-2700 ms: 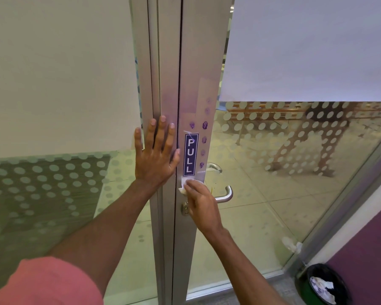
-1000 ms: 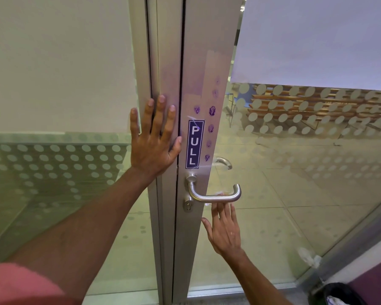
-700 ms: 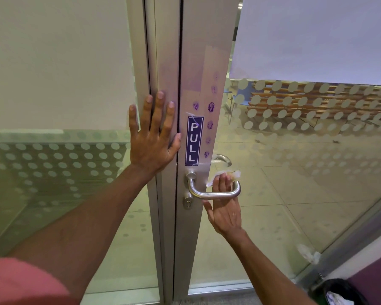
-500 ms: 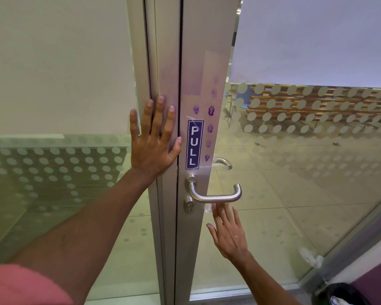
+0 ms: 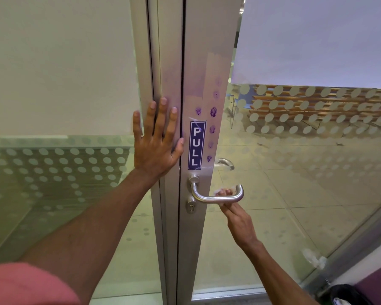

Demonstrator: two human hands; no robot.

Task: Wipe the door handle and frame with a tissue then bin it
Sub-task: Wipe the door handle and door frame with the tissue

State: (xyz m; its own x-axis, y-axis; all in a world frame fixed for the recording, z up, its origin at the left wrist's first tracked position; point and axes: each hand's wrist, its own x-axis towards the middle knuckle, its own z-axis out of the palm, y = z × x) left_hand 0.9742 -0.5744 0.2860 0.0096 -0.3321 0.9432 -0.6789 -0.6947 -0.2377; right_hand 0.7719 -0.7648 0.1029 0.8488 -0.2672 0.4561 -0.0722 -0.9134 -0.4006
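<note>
Vs. half a sec ago, the right hand (image 5: 238, 219) is raised again behind the door handle (image 5: 218, 195), tissue (image 5: 218, 191) pinched in its fingertips against the bar, left hand (image 5: 156, 144) kept flat, ungripping, on the frame (image 5: 163, 62), so handle-wiping is judged ongoing, binning pending.

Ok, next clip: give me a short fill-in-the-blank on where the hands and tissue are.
1. The left hand lies flat on the door ____.
2. The right hand presses the tissue behind the door ____.
3. The sticker above the handle reads ____.

Missing words: frame; handle; PULL
</note>
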